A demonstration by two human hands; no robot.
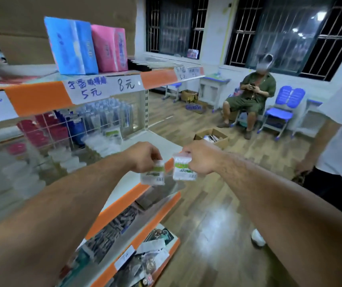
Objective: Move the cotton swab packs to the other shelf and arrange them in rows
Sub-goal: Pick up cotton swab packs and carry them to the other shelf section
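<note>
The left grip (143,156) pinched one cotton swab pack (153,175) and the right grip (201,157) clasped a second pack (183,168), both in the air over the middle shelf (120,206) at its front edge. Blurred spare packs (103,141) seemingly lay behind, so most of the moving and all of the arranging probably remained.
</note>
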